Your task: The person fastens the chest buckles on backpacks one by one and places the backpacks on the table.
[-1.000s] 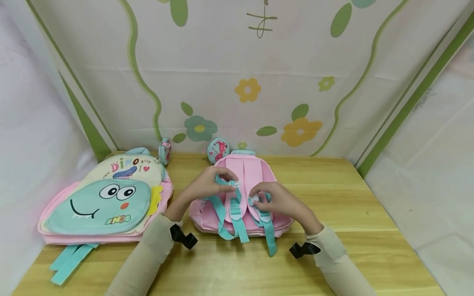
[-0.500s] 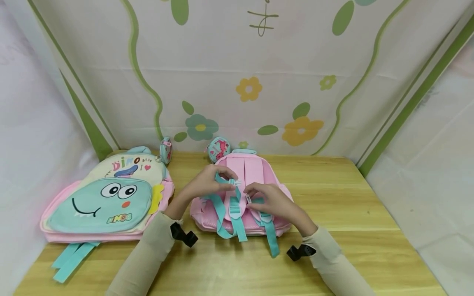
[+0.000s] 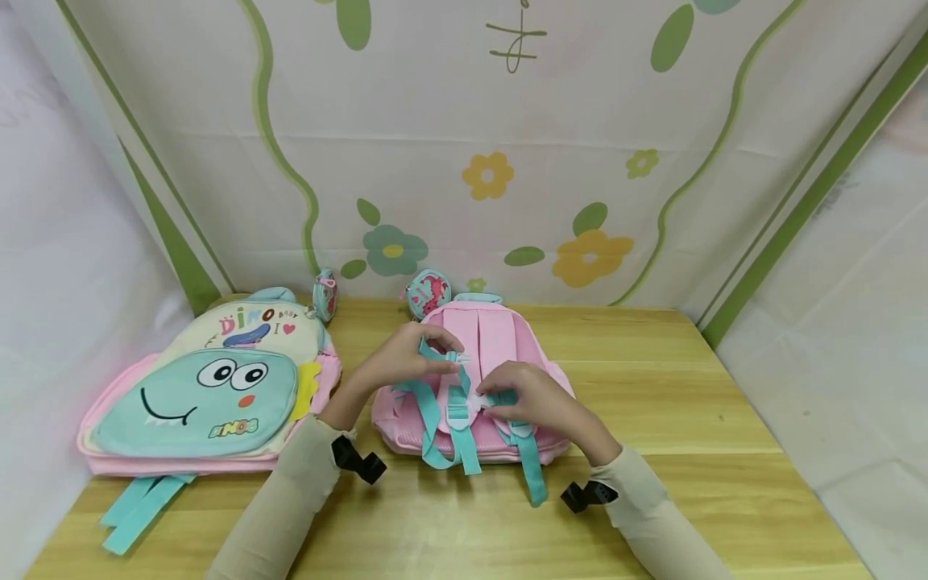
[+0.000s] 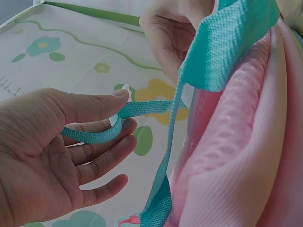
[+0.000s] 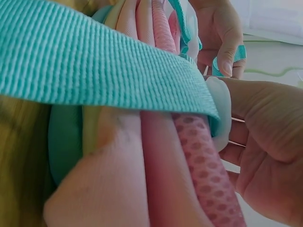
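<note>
A pink backpack lies with its back panel and shoulder straps facing up. My left hand pinches a white buckle half on a teal strap; in the left wrist view the thumb presses the strap against the fingers, which are spread below. My right hand pinches the other white buckle half, lower and to the right. A small gap separates the two buckle halves. In the right wrist view a teal strap through a white slider crosses in front, partly hiding the right fingers.
A second backpack with a dinosaur face lies at the left, its teal straps hanging toward the front. Round pouches hang by both bags. A loose strap end trails onto the wooden table. Patterned cloth stands behind.
My right hand has moved slightly left, bringing its buckle half from over the right shoulder strap to beside the left one. The left hand stays nearly still.
</note>
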The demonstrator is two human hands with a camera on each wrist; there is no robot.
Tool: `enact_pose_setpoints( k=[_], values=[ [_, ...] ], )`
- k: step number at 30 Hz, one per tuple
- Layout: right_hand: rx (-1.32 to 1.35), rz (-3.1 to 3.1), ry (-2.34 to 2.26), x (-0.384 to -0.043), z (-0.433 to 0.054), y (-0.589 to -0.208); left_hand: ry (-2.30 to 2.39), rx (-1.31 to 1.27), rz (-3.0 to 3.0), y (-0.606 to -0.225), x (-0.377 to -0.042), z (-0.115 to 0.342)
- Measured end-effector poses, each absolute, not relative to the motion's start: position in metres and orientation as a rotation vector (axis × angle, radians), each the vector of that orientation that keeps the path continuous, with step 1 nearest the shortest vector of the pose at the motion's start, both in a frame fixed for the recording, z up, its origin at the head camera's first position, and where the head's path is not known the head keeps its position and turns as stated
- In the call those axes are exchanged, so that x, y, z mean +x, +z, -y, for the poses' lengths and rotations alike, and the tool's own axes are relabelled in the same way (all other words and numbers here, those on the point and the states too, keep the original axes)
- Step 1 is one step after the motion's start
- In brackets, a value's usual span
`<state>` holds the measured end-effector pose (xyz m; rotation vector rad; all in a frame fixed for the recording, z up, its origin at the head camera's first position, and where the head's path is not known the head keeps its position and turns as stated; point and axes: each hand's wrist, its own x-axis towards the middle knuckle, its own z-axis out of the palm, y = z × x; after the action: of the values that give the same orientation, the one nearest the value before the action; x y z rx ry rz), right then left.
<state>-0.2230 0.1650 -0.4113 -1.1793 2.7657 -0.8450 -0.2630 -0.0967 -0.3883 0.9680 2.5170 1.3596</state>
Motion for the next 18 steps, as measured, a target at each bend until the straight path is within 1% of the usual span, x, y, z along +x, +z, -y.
enact_pose_setpoints(
  k=[9, 18],
  values=[
    [-1.276, -2.839, -0.642, -0.2229, -0.1653, -0.4119, 1.348, 0.978, -2.519, -0.3891, -0.2635, 0.0972],
    [-1.248, -2.843, -0.577, -0.2201, -0.1639, -0.4123, 1.35, 0.975, -2.51, -0.3917, -0.2657, 0.0972]
  ],
)
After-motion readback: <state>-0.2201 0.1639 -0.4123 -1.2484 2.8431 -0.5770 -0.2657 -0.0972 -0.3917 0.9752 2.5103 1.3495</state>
